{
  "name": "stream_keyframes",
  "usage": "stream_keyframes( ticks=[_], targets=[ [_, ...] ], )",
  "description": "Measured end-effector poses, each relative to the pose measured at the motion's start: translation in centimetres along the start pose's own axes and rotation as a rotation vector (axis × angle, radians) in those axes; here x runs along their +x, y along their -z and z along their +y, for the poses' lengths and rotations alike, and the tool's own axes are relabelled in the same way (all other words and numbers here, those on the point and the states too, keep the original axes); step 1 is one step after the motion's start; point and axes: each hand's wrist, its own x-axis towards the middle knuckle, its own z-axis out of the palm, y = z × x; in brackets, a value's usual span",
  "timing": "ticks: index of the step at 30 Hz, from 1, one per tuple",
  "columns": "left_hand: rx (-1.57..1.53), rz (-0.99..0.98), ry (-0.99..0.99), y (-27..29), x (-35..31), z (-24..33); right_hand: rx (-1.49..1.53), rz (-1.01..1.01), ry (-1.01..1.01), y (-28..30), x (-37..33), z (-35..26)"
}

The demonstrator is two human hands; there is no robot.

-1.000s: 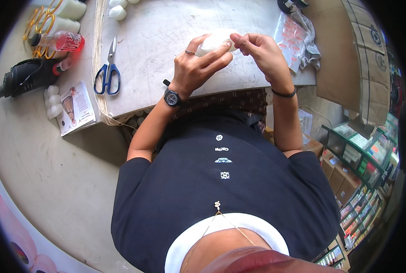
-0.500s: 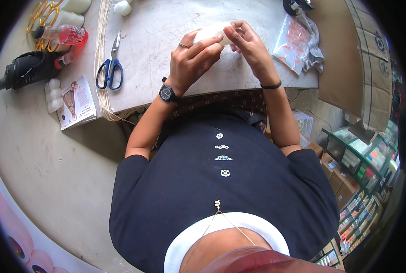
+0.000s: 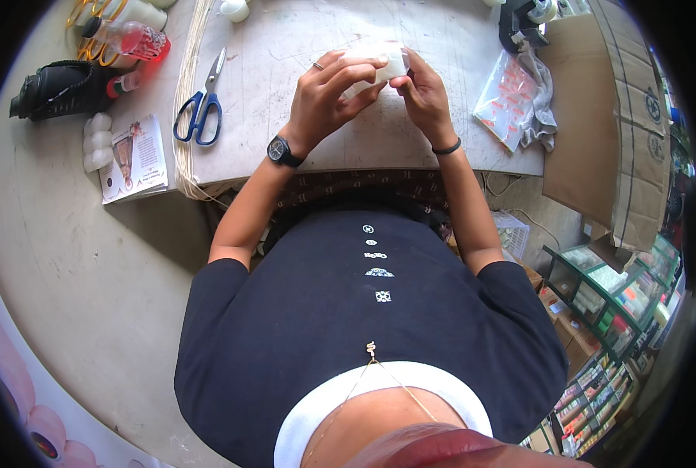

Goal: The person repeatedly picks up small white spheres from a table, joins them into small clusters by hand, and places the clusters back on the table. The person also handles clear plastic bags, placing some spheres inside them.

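Observation:
Over the far middle of the table I hold a white, smooth-looking object (image 3: 393,64) between both hands; its exact kind cannot be made out. My left hand (image 3: 326,97) curls round its left side, fingers across the top and thumb below. At the right end, my right hand (image 3: 426,93) pinches its edge between thumb and fingers. Part of the object is hidden behind my fingers. To the left of my left hand lie scissors (image 3: 201,105) with blue handles, blades pointing away from me and slightly apart.
Beside the scissors runs a bundle of cream cords (image 3: 184,93). Further left are a printed leaflet (image 3: 137,160), a white bubble-shaped piece (image 3: 97,143), a black bottle (image 3: 63,91) and a red-liquid bottle (image 3: 137,40). At right are a plastic packet (image 3: 504,101), a tape dispenser (image 3: 519,27) and cardboard (image 3: 582,117).
Both hands have shifted slightly, the right one moving lower and to the left on the white object. The object looks turned, and the whole view has shifted a little.

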Motion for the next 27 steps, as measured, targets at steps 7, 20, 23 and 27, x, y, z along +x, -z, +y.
stream_keyframes(
  ticks=[7, 20, 23, 27],
  targets=[
    [0.019, -0.053, -0.064, 0.9, 0.1, -0.4, -0.270, -0.108, 0.104, 1.7, 1.1, -3.1],
    [0.003, -0.068, -0.076, 0.9, 0.0, -0.3, -0.168, -0.188, 0.287, 2.8, 2.5, -4.1],
    [0.001, -0.052, -0.070, 0.9, -0.1, -0.3, -0.188, -0.213, 0.287, 3.0, 2.8, -4.6],
    [-0.055, -0.019, -0.065, 0.6, -0.9, -0.9, -0.191, -0.244, 0.300, 3.2, 2.9, -4.8]
  ],
)
